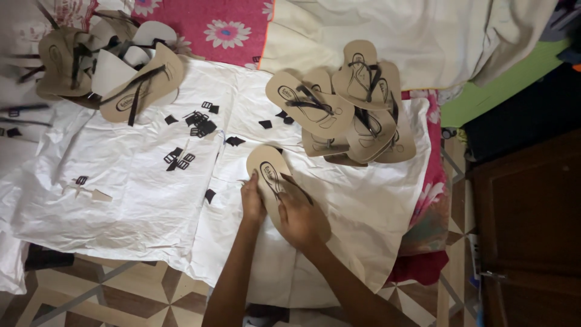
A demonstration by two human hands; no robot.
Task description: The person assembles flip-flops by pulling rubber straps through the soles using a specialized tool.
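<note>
We see both hands on one tan sandal [270, 172] that lies flat on a white sheet [133, 181] spread over the floor, its toe pointing away from the person; the left hand [252, 200] rests along the sandal's left edge, fingers [253, 180] curled down onto the sole beside the black strap [275, 181]; the right hand [301, 221] lies over the heel half, fingers bent and pressing on it, so the heel is hidden — we cannot tell whether either hand truly grips the sandal or only presses on it. Just beyond the sandal, near but apart, sits a pile of sandals [348, 109] of the same tan with black straps, stacked loosely and overlapping; a second heap [106, 66] lies well apart at the far left of the sheet, some soles there turned pale side up. Between the two heaps small black pieces [196, 124] are scattered on the sheet. A pink flowered cloth [224, 27] and a cream cloth [411, 30] lie beyond the sheet; patterned floor tiles [121, 290] show nearer the person, and a dark wooden door [532, 230] stands at the right.
</note>
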